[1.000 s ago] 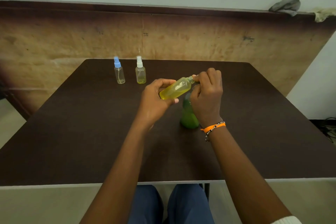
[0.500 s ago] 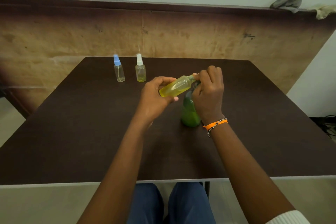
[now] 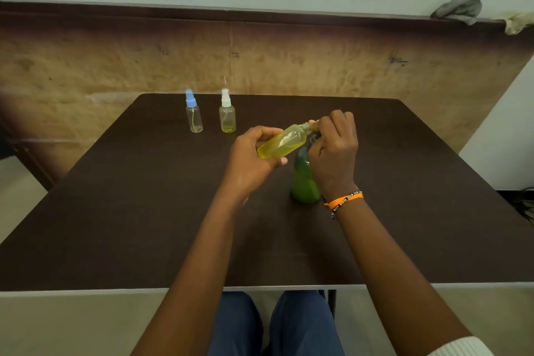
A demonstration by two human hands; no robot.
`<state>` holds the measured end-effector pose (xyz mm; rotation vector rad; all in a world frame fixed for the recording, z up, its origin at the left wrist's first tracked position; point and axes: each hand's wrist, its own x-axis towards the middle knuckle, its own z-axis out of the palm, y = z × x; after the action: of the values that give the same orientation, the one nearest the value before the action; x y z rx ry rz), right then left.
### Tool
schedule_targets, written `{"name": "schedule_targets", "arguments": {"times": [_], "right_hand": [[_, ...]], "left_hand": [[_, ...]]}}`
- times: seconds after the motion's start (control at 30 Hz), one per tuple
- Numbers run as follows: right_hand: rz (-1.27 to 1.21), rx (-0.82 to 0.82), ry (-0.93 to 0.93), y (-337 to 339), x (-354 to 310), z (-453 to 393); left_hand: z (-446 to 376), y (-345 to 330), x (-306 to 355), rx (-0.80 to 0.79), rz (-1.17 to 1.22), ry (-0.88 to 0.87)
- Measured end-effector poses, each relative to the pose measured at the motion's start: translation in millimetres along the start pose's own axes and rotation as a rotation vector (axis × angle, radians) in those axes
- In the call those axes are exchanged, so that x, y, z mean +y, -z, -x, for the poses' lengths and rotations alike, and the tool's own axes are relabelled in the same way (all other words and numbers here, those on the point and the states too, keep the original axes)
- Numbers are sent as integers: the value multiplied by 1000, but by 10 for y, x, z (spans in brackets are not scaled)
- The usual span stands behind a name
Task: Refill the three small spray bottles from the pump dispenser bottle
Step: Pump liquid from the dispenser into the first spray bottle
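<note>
My left hand grips a small clear spray bottle with yellow liquid, tilted with its neck up and to the right. My right hand curls over that neck; whatever it holds there is hidden by its fingers. Behind my right hand stands the green pump dispenser bottle, its top hidden. At the back of the dark table stand two more small spray bottles: one with a blue cap, nearly empty, and one with a white cap with a little yellow liquid.
A worn brown panel runs behind the table's far edge. Two crumpled rags lie on the ledge at the upper right. Cables lie on the floor at the right. My knees show under the near edge.
Both hands and the tilted bottle hold nearly the same place; only the camera has shifted slightly. My right hand's fingers have moved a little at the bottle's neck.
</note>
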<state>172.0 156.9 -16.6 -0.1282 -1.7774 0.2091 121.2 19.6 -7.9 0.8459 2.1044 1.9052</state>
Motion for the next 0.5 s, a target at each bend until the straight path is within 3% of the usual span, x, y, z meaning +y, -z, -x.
{"name": "schedule_targets", "arguments": {"times": [0.3,0.5], "right_hand": [[-43,-64,-20,74,-28,-80],[-64,13,-49,-6,-29,7]], "left_hand": [[13,-16,30,-8,24,-7],[20,-22,-12,-16,-4,-5]]}}
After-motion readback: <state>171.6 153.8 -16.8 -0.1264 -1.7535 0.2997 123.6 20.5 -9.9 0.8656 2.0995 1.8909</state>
